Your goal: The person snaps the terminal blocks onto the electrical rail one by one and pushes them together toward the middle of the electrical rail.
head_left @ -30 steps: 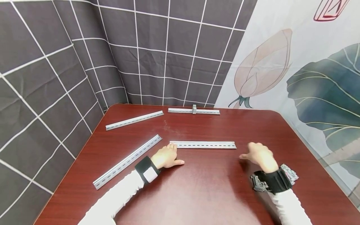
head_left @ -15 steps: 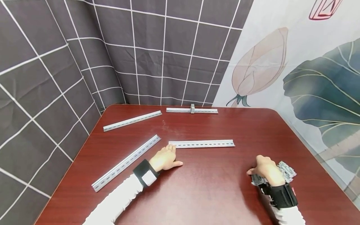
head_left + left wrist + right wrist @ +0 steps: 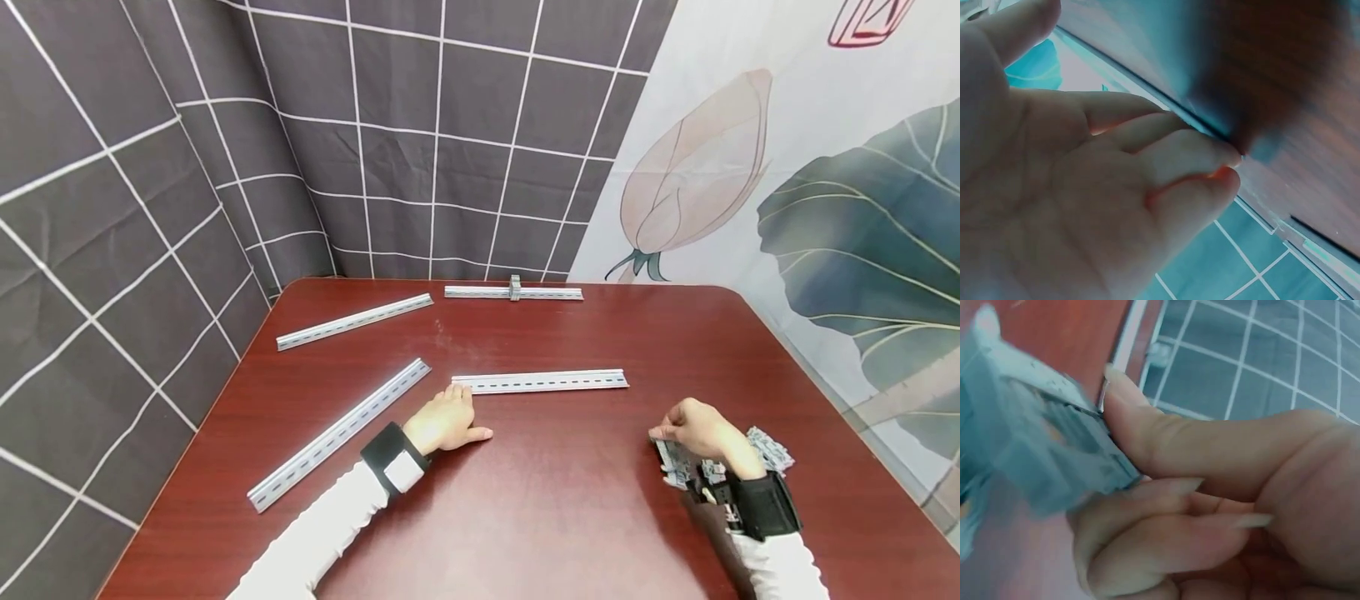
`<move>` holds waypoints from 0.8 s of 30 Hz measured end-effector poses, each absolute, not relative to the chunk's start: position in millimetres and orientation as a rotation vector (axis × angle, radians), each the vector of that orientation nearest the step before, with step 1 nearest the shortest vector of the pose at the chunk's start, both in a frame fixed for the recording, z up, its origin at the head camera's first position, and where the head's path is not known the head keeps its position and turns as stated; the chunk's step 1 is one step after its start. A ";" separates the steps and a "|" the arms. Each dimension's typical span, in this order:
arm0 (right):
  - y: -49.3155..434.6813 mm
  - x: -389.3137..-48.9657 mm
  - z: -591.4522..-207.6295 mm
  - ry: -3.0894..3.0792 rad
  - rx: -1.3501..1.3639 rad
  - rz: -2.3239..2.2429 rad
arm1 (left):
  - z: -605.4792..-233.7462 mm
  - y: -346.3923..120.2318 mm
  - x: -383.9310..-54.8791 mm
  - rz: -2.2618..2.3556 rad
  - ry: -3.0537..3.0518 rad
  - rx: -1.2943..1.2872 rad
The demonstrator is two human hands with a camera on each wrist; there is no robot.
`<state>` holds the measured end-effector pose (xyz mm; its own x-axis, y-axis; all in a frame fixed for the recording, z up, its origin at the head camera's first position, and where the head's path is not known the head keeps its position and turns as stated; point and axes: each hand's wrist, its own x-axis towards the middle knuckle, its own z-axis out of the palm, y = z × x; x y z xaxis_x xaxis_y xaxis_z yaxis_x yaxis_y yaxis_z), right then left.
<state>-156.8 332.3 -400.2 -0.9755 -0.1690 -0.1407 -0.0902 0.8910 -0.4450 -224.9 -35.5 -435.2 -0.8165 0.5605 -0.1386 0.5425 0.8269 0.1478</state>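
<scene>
My left hand [image 3: 444, 419] rests at the left end of a slotted metal DIN rail [image 3: 543, 382] in mid-table. Its fingertips touch the rail and its thumb points out to the right; the palm shows in the left wrist view. On the right side, my right hand [image 3: 703, 431] pinches a grey DIN-rail terminal block [image 3: 1054, 431] between thumb and curled fingers. In the head view that block [image 3: 673, 465] hangs below the fingertips. A pile of similar grey pieces [image 3: 770, 451] lies beside the right wrist, partly hidden by the hand.
A long DIN rail [image 3: 337, 435] lies slanted left of my left hand. Another rail [image 3: 354, 322] sits farther back. At the far edge, a third rail [image 3: 472, 292] carries one grey block [image 3: 515, 288]. Cloth-covered walls border the reddish table [image 3: 540, 492].
My right hand has come back from near the rail's right end to the grey pieces, and now pinches a block, raised slightly forward. The left hand has stayed on the rail.
</scene>
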 end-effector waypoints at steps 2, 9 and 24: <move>327.9 -165.9 -393.1 2.864 -0.254 -0.724 | -433.7 -36.3 -227.6 0.154 2.831 0.870; 295.6 -203.9 -374.3 2.729 -0.274 -1.088 | -431.7 -36.2 -230.3 0.159 2.797 0.867; 205.4 -252.8 -384.0 2.796 -0.344 -1.258 | -430.0 -37.8 -230.3 0.132 2.788 0.825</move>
